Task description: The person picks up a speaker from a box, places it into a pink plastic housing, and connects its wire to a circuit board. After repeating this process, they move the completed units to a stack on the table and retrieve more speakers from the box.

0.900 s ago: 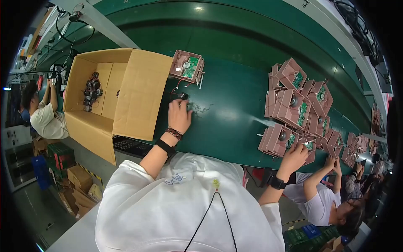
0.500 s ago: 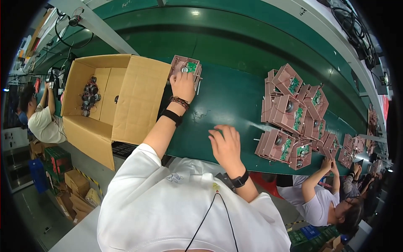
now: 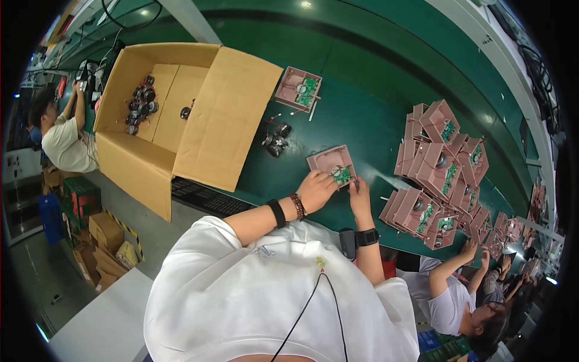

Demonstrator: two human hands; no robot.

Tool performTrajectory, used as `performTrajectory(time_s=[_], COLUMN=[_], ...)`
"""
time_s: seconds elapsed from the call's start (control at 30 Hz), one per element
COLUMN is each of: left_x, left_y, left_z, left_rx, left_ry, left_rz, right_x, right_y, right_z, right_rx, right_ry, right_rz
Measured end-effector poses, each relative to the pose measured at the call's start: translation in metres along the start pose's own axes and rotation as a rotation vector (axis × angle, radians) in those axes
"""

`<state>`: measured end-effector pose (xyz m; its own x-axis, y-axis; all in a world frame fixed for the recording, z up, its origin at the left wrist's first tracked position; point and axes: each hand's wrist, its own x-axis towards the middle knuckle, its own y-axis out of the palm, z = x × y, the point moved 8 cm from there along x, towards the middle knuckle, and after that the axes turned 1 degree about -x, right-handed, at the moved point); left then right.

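Hands both on one pink tray (image 3: 333, 164) at near edge of green surface (image 3: 362, 114): left hand (image 3: 316, 190) grips its near-left corner, right hand (image 3: 360, 196) pinches at its near-right side by the green circuit board (image 3: 342, 175) inside. Looks like mid-assembly; board seated, small black parts (image 3: 276, 140) lie loose just left-far of it, not in. Another similar tray (image 3: 298, 89) sits farther off, stack of trays (image 3: 437, 166) right. Open cardboard box (image 3: 175, 108) left holds more black parts.
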<state>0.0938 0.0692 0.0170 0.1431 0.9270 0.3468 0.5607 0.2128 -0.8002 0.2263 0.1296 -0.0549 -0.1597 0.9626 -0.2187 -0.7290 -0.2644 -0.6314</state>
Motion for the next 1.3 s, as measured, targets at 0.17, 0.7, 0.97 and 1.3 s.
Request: performTrajectory(time_s=[0.17, 0.7, 0.97, 1.3], left_x=[-0.003, -0.06, -0.06, -0.082], left_y=[-0.018, -0.062, -0.063, -0.022], left_z=[-0.003, 0.166, 0.155, 0.148], left_rx=[-0.212, -0.019, 0.156, -1.509], left_ry=[0.037, -0.474, -0.656, -1.054], left_rz=[0.063, -0.055, 0.012, -0.229], right_x=[0.004, -0.01, -0.024, -0.032], right_y=[0.029, 0.007, -0.002, 0.001], right_z=[-0.026, 0.071, 0.075, 0.09], right_rx=[0.26, -0.462, -0.366, -0.315], right_ry=[0.166, -0.386, -0.493, -0.517], right_rz=[0.215, 0.151, 0.071, 0.036])
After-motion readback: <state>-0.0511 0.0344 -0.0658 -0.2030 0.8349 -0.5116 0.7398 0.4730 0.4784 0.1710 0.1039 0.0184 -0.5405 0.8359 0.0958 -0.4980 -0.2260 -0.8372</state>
